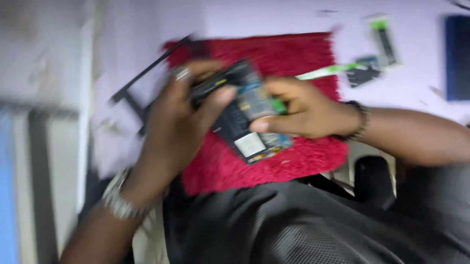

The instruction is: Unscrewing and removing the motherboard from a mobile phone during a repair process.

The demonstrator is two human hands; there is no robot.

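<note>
The picture is blurred by motion. My left hand (180, 125), with a ring and a metal wristwatch, grips the upper end of an opened phone (245, 122) whose circuit board and inner parts show. My right hand (301, 109), wearing a beaded bracelet, holds the phone's right side, thumb on its face. A thin green-and-white tool (326, 72) sticks out to the right from my right hand. Both hands hover over a red shaggy mat (296, 53).
The mat lies on a pale table (269, 4). A black frame piece (140, 81) rests at the mat's left edge. Small phone parts (376, 57) and a dark blue phone (462, 56) lie to the right. My dark shirt (289, 229) fills the bottom.
</note>
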